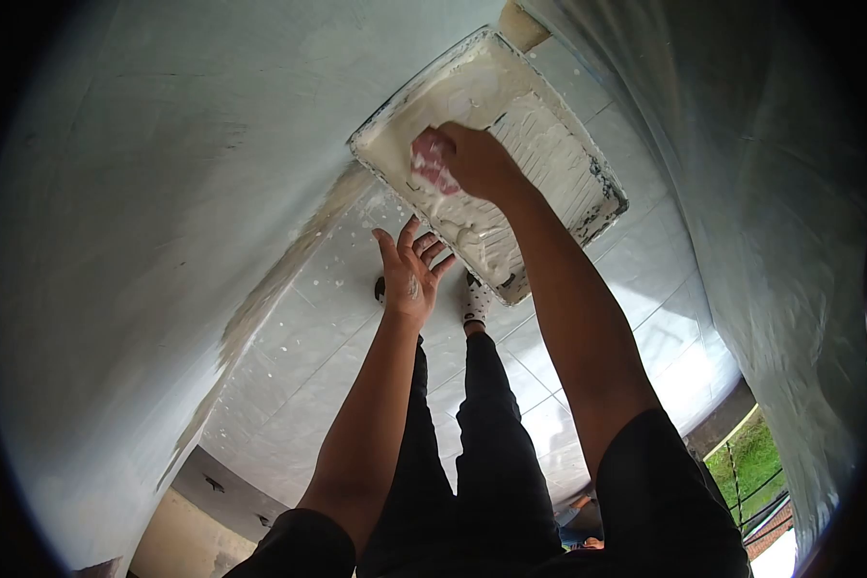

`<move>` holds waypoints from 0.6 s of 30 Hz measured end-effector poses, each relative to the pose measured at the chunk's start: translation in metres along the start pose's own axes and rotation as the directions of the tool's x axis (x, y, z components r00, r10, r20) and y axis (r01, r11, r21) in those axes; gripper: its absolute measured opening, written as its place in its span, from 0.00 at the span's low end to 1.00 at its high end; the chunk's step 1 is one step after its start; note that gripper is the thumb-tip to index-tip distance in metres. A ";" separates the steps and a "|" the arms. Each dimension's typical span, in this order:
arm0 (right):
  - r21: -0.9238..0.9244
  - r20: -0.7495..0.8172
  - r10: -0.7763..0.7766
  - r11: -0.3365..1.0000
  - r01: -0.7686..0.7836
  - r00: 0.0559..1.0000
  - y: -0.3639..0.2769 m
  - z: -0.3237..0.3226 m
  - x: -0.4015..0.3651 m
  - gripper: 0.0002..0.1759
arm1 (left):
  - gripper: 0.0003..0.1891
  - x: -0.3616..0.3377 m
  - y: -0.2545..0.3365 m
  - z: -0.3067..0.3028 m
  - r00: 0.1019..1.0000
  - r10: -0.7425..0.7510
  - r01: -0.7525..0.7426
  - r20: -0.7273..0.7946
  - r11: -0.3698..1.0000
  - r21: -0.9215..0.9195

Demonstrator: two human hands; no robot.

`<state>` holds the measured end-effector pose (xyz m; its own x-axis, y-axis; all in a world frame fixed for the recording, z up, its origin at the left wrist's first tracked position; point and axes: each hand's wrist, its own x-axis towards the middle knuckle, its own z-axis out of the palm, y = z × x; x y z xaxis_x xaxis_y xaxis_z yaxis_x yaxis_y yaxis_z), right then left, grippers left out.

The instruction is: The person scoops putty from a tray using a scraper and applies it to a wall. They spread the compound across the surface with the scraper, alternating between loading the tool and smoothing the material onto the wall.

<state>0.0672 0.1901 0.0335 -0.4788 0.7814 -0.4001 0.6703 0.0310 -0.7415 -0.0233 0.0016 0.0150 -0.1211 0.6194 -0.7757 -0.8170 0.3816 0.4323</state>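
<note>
Pink sponge [433,162] blurred; long axis perhaps slanting down rightward.

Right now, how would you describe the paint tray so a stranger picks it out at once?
Start at the pale tiled floor and go up to the top centre. There, beside the grey wall, is a large rectangular paint tray, the right hand over it. Its ribbed, cream-coated slope and dark-flecked rim set it apart from the smooth wall.
</note>
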 end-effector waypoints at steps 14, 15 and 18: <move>-0.173 0.087 -0.053 0.983 0.068 0.995 0.012 -0.023 -0.010 0.17 | 0.55 0.000 0.004 0.004 1.000 -0.020 0.020 0.006 1.000 0.019; -0.174 0.150 -0.080 0.979 0.106 0.985 0.022 -0.018 -0.016 0.16 | 0.55 0.000 0.004 0.003 1.000 -0.018 0.018 0.009 1.000 0.019; -0.115 0.223 -0.114 0.983 0.143 0.968 0.026 -0.030 -0.029 0.16 | 0.55 0.003 0.002 0.000 0.999 -0.019 0.019 0.038 1.000 0.004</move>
<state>0.1160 0.1867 0.0418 -0.6667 0.6137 -0.4230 0.6560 0.2136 -0.7239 -0.0254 0.0041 0.0134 -0.0840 0.6373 -0.7661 -0.8171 0.3960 0.4190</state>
